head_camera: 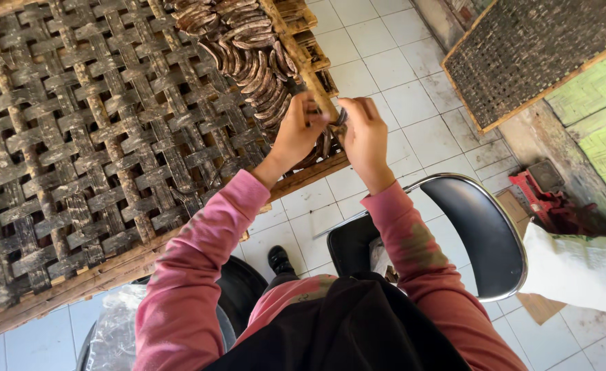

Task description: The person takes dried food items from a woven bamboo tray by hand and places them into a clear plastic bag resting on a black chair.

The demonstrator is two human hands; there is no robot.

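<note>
both hands, left hand (296, 134) and right hand (363, 130), pinch one dark dried strip (337, 120) between them at the woven bamboo tray's corner (330, 103), where a loose grip could drop it onto the tiled floor (413, 103) below.

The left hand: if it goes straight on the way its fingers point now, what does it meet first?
Probably the wooden frame edge of the woven bamboo tray, which the left hand already seems to touch beside the dark strips; depth is unclear.

Both hands, left hand (297, 134) and right hand (364, 134), are gripping dark strips (251, 58) at woven bamboo tray (83, 137) corner, above white tiled floor (399, 75).
</note>
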